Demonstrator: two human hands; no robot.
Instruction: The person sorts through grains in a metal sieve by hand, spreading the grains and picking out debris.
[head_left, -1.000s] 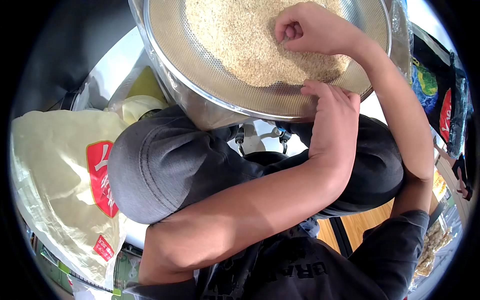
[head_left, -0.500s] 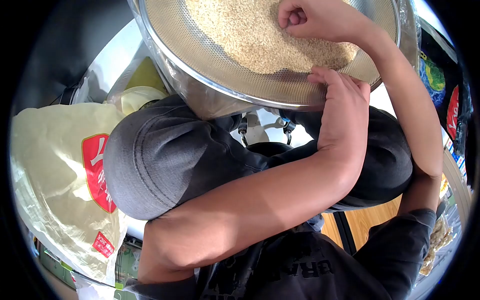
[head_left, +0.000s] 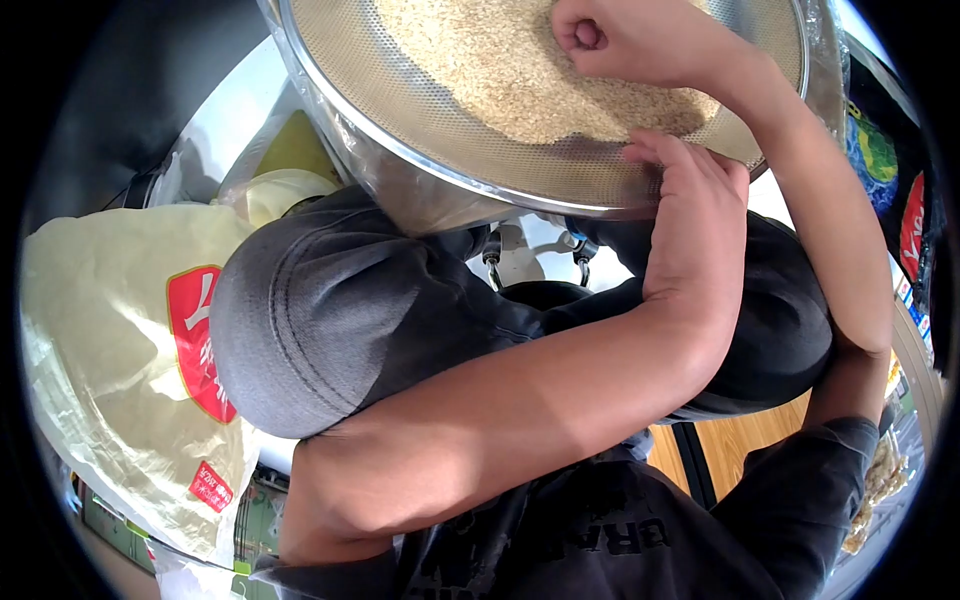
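A wide metal mesh sieve (head_left: 545,175) with a shiny rim sits in front of my knees, its far side cut off by the top of the view. Pale tan grains (head_left: 480,75), like unpolished rice, spread across its mesh. My right hand (head_left: 630,42) is over the grains, fingers curled into a fist; whatever may be inside is hidden. Nearer to me, my left hand (head_left: 695,190) reaches across the sieve's near rim with its fingers stretched out over the mesh. Its fingertips are close to the edge of the grains, and nothing shows in its grasp.
Clear plastic (head_left: 395,190) hangs beneath the sieve's rim. To the left stands a large cream bag (head_left: 110,310) with red labels. Colourful packets (head_left: 872,155) lie at the far right, above a clear bag of dried pieces (head_left: 885,485). Wood flooring (head_left: 760,432) shows below my knee.
My right hand's fingers have curled in more tightly over the grains. My left hand stays at the near rim, with its fingers slightly shifted. The whole view has moved a little.
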